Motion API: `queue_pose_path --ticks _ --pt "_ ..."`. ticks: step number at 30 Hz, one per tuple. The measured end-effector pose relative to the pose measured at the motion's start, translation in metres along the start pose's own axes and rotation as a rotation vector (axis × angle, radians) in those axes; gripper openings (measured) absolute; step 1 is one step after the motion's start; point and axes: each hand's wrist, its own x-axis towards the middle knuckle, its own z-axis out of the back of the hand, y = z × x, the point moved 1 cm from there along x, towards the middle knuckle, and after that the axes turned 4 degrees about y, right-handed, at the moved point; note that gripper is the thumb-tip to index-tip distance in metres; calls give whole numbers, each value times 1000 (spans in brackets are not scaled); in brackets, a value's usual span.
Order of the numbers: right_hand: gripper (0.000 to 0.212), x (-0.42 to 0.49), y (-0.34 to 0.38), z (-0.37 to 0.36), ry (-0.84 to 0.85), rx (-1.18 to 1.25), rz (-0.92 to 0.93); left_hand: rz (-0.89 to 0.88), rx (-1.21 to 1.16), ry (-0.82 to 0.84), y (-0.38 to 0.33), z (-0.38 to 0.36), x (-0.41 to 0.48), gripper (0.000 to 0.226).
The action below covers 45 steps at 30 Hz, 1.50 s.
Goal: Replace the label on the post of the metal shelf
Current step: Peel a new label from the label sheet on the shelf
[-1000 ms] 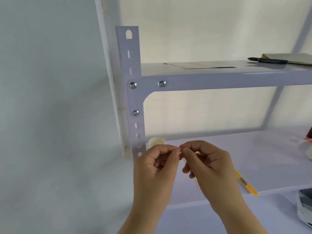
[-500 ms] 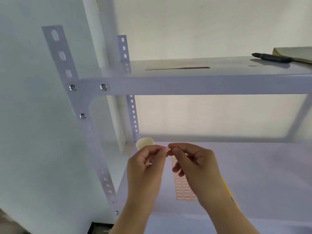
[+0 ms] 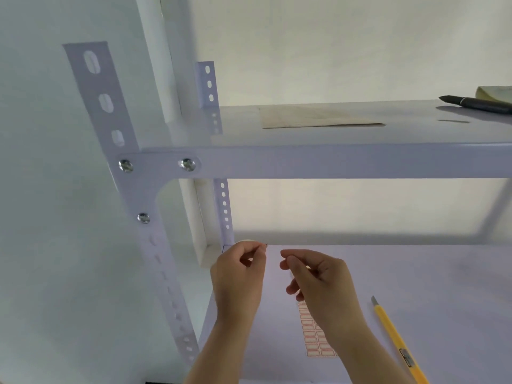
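Observation:
The pale violet front post (image 3: 130, 189) of the metal shelf slants down the left side, with slots and bolts, and I see no label on it. My left hand (image 3: 238, 273) hovers over the lower shelf (image 3: 415, 273) and pinches a tiny label (image 3: 266, 245) between thumb and forefinger. My right hand (image 3: 321, 281) is a short gap to its right, fingertips pinched together, and nothing shows in them. A sheet of red-bordered labels (image 3: 315, 342) lies on the shelf, partly hidden under my right wrist.
A yellow utility knife (image 3: 393, 333) lies on the lower shelf at the right. The upper shelf holds a flat sheet of paper (image 3: 313, 117), a black pen (image 3: 476, 103) and a notebook (image 3: 496, 92). A small white cup (image 3: 246, 240) peeks out behind my left hand.
My hands, joined at the fingertips before, have drawn apart, and the left keeps the small label. The view has shifted, so the front post now stands further left.

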Motion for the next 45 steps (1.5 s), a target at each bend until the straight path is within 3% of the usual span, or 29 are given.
queue_pose_path --ticks 11,18,24,30,35,45 --pt "25 30 -26 27 47 -53 -75 167 267 -130 27 -19 40 14" --pt "25 57 -43 62 43 -71 -93 69 332 -171 32 -26 43 19" --pt "23 75 -64 89 7 -166 -131 -172 335 45 19 -54 16 16" --pt "19 91 -92 104 -23 -323 -174 -42 371 289 26 -94 -4 19" --pt "28 98 -104 105 44 -451 -216 136 467 494 30 -113 -8 48" --pt "42 100 -111 102 51 -382 -239 302 225 492 24 -110 -6 47"
